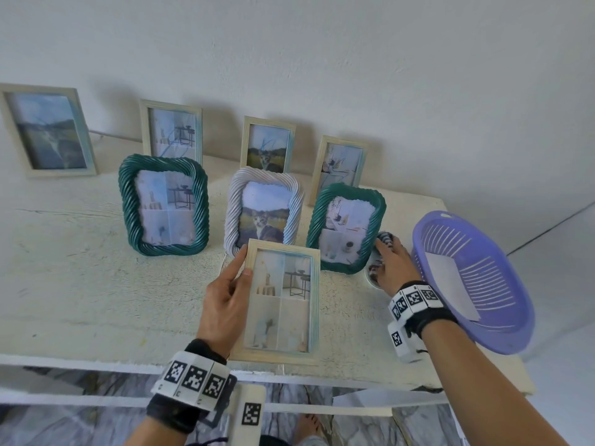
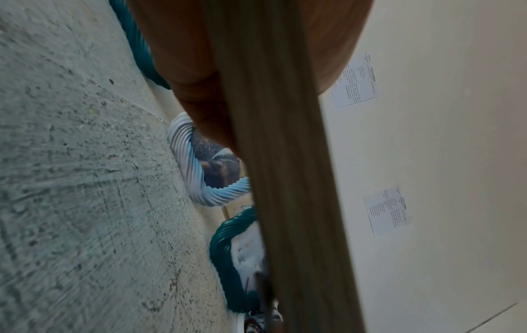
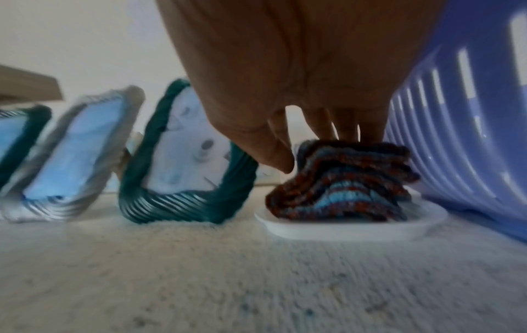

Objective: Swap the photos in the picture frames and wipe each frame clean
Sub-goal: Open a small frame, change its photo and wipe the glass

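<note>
My left hand (image 1: 244,265) grips a light wooden frame (image 1: 280,300) by its left edge and holds it tilted above the table's front; it holds a four-panel interior photo. In the left wrist view that frame's edge (image 2: 285,180) fills the middle. My right hand (image 1: 384,252) reaches down onto a striped knitted cloth (image 3: 342,187), fingers on top and thumb at its side, pinching it. The cloth sits bunched on a small white dish (image 3: 342,229), between the right green twisted frame (image 1: 346,226) and the purple basket (image 1: 418,239).
A left green twisted frame (image 1: 162,206) and a white twisted frame (image 1: 264,210) with a cat photo stand mid-table. Several wooden frames lean on the wall behind, such as one at the far left (image 1: 48,132). The basket holds a white sheet (image 1: 450,284). The rough white tabletop (image 1: 80,268) lies bare at left.
</note>
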The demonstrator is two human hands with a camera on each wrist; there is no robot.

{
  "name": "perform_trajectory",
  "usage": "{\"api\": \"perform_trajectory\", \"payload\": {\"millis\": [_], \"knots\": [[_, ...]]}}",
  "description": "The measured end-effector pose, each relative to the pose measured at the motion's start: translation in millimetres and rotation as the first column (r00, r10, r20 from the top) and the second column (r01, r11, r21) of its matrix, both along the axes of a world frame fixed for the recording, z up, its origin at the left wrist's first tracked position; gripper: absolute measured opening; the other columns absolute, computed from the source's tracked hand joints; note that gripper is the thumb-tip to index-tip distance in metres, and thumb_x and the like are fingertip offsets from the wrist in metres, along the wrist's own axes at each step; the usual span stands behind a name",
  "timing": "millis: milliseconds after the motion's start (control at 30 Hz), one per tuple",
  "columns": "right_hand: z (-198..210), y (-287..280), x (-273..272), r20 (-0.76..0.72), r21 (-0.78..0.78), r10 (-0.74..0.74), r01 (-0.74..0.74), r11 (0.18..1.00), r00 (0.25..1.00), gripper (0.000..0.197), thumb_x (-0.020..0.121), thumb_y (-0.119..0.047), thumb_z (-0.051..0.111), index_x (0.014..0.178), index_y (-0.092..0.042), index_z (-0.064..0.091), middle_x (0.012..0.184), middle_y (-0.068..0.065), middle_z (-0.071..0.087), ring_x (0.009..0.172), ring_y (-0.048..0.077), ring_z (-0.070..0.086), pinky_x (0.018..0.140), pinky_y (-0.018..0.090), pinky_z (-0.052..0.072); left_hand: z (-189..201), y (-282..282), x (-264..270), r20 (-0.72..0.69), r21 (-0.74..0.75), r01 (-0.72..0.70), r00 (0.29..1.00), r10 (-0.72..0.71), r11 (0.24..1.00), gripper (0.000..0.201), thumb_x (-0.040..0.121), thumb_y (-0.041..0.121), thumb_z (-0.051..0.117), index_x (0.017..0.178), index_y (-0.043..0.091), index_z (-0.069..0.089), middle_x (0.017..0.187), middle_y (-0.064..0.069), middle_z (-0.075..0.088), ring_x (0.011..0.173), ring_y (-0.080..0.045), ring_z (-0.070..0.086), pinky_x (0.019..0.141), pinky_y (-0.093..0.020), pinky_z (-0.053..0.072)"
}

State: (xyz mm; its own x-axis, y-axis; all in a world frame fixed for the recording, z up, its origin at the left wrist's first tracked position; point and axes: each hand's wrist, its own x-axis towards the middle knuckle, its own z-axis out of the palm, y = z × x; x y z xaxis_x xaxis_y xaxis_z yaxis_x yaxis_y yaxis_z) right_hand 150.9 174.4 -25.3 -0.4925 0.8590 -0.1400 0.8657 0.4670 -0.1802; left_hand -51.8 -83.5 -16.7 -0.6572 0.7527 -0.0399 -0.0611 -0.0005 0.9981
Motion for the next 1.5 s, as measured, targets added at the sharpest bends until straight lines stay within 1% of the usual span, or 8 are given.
{"api": "perform_trajectory", "payload": {"millis": [233, 400, 600, 767, 933, 1133, 1367, 1500], "knots": [[34.5, -59.1, 7.2, -0.301, 0.156, 0.071, -0.024, 0.987, 0.951, 0.025, 0.094, -0.013, 0.051, 0.114, -0.006, 0.063, 0.108, 0.012, 0.065, 0.094, 0.027, 0.062, 0.079, 0.036, 0.052, 6.4, 5.1, 2.8, 0.034, 0.024, -0.005, 0.999, 0.004, 1.0, 0.038, 0.102, 0.017, 0.043, 0.135, 0.034, 0.048, 0.087, -0.013, 0.073, 0.077, -0.02, 0.068, 0.068, -0.039, 0.058], [46.1, -132.8, -10.8, -0.653, -0.714, -0.502, -0.241, 0.657, 0.567, 0.03, 0.098, -0.023, 0.046, 0.116, -0.006, 0.063, 0.096, 0.015, 0.069, 0.078, 0.024, 0.067, 0.065, 0.034, 0.056, 11.1, 13.5, 11.5, 0.115, 0.045, -0.022, 0.993, 0.016, 0.999, 0.022, 0.101, 0.02, 0.045, 0.122, 0.022, 0.047, 0.072, -0.007, 0.072, 0.065, -0.017, 0.067, 0.057, -0.031, 0.056], [41.7, -165.5, -23.1, -0.626, -0.765, -0.729, -0.397, 0.507, 0.275, 0.041, 0.096, -0.04, 0.048, 0.127, -0.015, 0.059, 0.122, 0.034, 0.053, 0.099, 0.036, 0.051, 0.083, 0.057, 0.043, 9.1, 15.4, 20.2, 0.171, -0.013, 0.117, 0.979, -0.113, 0.993, 0.048, 0.089, 0.042, 0.061, 0.129, 0.024, 0.043, 0.105, -0.003, 0.07, 0.088, -0.008, 0.068, 0.069, -0.019, 0.054], [56.3, -182.3, -25.6, -0.777, -0.629, -0.505, -0.429, 0.648, 0.376, 0.032, 0.102, -0.017, 0.038, 0.126, -0.018, 0.06, 0.115, 0.012, 0.067, 0.102, 0.028, 0.065, 0.078, 0.044, 0.055, 19.8, 11.7, 34.3, 0.216, -0.052, 0.413, 0.894, -0.394, 0.909, 0.061, 0.069, 0.066, 0.07, 0.12, 0.045, 0.043, 0.104, 0.03, 0.063, 0.095, 0.015, 0.061, 0.075, -0.009, 0.05], [45.8, -195.6, -30.8, -0.835, -0.327, -0.111, -0.323, 0.888, 0.539, 0.042, 0.094, -0.021, 0.058, 0.133, -0.032, 0.05, 0.116, -0.008, 0.062, 0.1, 0.018, 0.064, 0.075, 0.04, 0.058, 21.1, 12.9, 39.4, 0.41, 0.027, 0.482, 0.794, -0.449, 0.876, 0.085, 0.071, 0.075, 0.062, 0.135, 0.021, 0.05, 0.129, -0.008, 0.062, 0.121, -0.029, 0.058, 0.103, -0.057, 0.042], [47.1, -191.6, -25.4, -0.74, -0.114, 0.056, -0.207, 0.972, 0.67, 0.045, 0.08, -0.054, 0.058, 0.123, -0.041, 0.052, 0.099, -0.017, 0.057, 0.084, 0.009, 0.061, 0.066, 0.026, 0.053, 21.9, 13.1, 37.2, 0.499, -0.005, 0.441, 0.779, -0.38, 0.898, 0.09, 0.057, 0.076, 0.066, 0.119, 0.011, 0.062, 0.112, -0.011, 0.069, 0.111, -0.023, 0.063, 0.093, -0.043, 0.053], [58.6, -173.9, -13.8, -0.364, 0.449, 0.308, -0.124, 0.885, 0.879, 0.015, 0.081, -0.033, 0.065, 0.083, -0.019, 0.07, 0.065, -0.004, 0.053, 0.06, 0.02, 0.051, 0.051, 0.031, 0.043, 22.2, 14.2, 35.6, 0.45, -0.078, 0.439, 0.817, -0.361, 0.895, 0.064, 0.055, 0.077, 0.061, 0.101, 0.033, 0.066, 0.104, 0.004, 0.068, 0.108, -0.019, 0.063, 0.093, -0.048, 0.049], [59.2, -184.3, -14.5, -0.382, 0.323, 0.2, -0.073, 0.944, 0.902, 0.004, 0.087, -0.029, 0.067, 0.088, -0.026, 0.07, 0.048, -0.004, 0.057, 0.039, 0.014, 0.052, 0.039, 0.023, 0.039, 26.1, 16.4, 40.4, 0.358, -0.074, 0.401, 0.865, -0.351, 0.913, 0.074, 0.054, 0.078, 0.062, 0.118, 0.04, 0.055, 0.114, 0.013, 0.065, 0.11, -0.008, 0.062, 0.089, -0.038, 0.051]]}}
